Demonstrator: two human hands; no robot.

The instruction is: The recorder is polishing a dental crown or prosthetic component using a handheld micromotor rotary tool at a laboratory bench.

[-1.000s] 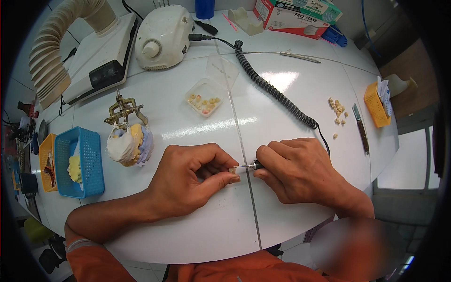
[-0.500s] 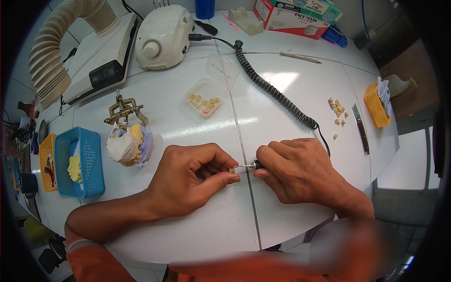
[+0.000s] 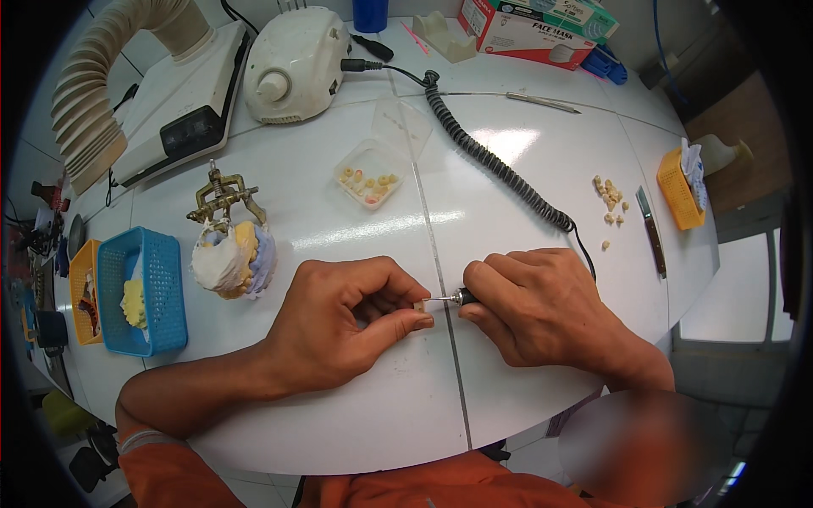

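Between thumb and forefinger, my left hand (image 3: pixel 351 317) pinches a small cream-coloured piece, likely a tooth crown (image 3: pixel 419 306), mostly covered by the fingertips. My right hand (image 3: pixel 538 305) is wrapped round a dark rotary handpiece (image 3: pixel 464 296), whose thin metal bur (image 3: pixel 440 299) points left and meets the piece. From the handpiece a coiled black cord (image 3: pixel 500 169) runs back to a white control unit (image 3: pixel 292 72). Left of my left hand stands a brass articulator (image 3: pixel 224 195) with white, yellow and lilac plaster casts (image 3: pixel 233 261).
An open clear box (image 3: pixel 368 173) of small tooth-like pieces lies mid-table. Loose pieces (image 3: pixel 611 196) and a wooden-handled knife (image 3: pixel 651 233) lie right, near an orange basket (image 3: pixel 680 190). Blue basket (image 3: pixel 144 292) at left; white hose (image 3: pixel 89 110) and mask boxes (image 3: pixel 538 32) behind.
Almost nothing differs. Both hands keep their hold and place, with the bur still at the small piece; the view has shifted very slightly.
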